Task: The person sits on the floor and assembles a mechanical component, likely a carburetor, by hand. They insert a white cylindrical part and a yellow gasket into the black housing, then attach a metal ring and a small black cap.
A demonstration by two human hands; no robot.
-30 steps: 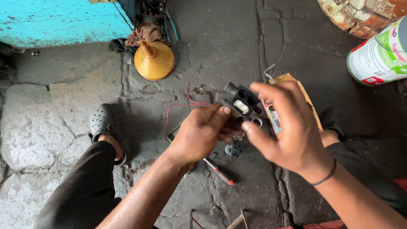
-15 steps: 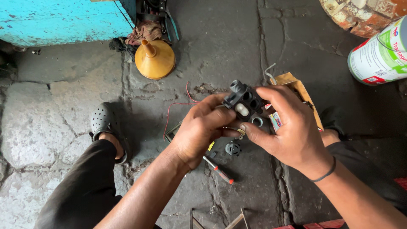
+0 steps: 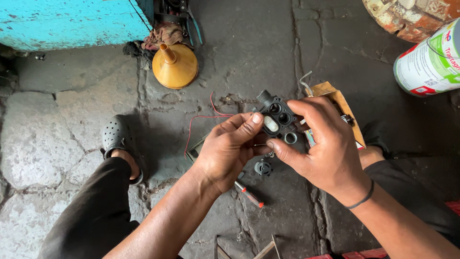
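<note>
I held the black plastic housing (image 3: 278,115) up between both hands, above the stone floor (image 3: 57,134). Its long axis ran from the round port at the upper left down toward my right palm, and its open face with the round sockets was turned up toward me. My right hand (image 3: 326,148) cradled it from the right and from beneath, fingers curled over its far edge and closed on it, so that hand carried the weight. My left hand (image 3: 230,148) came in from the left; its thumb and forefinger were pinched shut on a small pale oval piece (image 3: 271,123) pressed right against the housing's face, just below the two dark sockets. A small ring-shaped part (image 3: 290,138) sat at the housing's lower edge, touching my right fingers. Below the hands, on the floor, lay a small black round part (image 3: 263,168) and a red-handled screwdriver (image 3: 249,194), well apart from the yellow funnel (image 3: 175,64).
</note>
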